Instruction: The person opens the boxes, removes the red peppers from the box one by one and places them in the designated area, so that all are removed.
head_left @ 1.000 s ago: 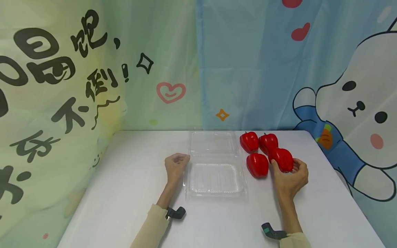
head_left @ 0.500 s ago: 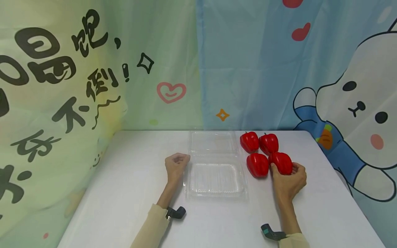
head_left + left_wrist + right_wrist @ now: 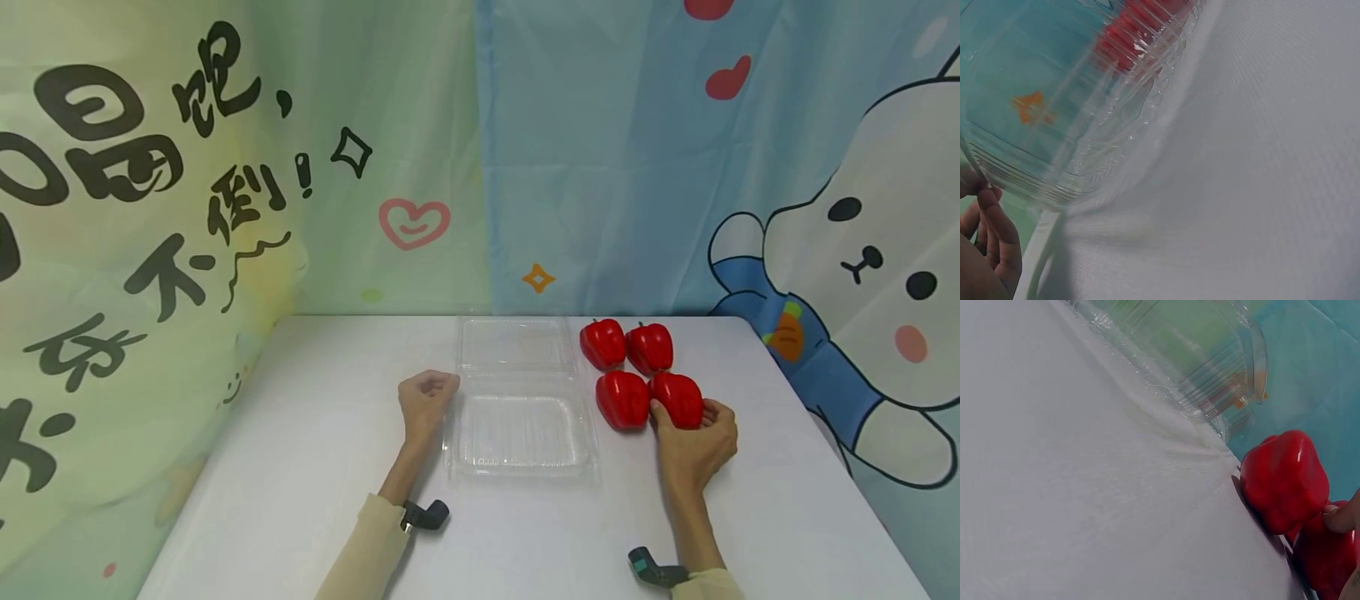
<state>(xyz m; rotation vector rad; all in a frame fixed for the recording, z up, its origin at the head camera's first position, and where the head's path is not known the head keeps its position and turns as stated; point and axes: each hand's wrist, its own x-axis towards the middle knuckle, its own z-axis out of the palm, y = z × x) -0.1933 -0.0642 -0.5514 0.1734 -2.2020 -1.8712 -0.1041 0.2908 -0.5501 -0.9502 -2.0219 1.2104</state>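
My right hand [image 3: 699, 440] holds a red bell pepper [image 3: 677, 400] between thumb and fingers, at the front right of a group of red peppers. Another bell pepper [image 3: 622, 400] sits close on its left; in the right wrist view this neighbour [image 3: 1285, 482] stands beside the thumb [image 3: 1341, 519]. My left hand [image 3: 427, 404] pinches the left edge of a clear plastic clamshell box [image 3: 525, 429], near its hinge, with fingers curled. The left wrist view shows the thumb and fingertips [image 3: 990, 199] at the box's edge. The box lies with its lid [image 3: 516, 344] folded back.
Two more red bell peppers, one at the back left [image 3: 602, 343] and one at the back right [image 3: 650, 347], lie behind the front pair. All stand on a white-covered table [image 3: 300, 467], right of the box. A printed curtain [image 3: 600, 167] hangs at the table's far edge.
My right hand has brought its bell pepper toward the table's front and slightly left, down beside the front left pepper. The left hand and the box have stayed in place.
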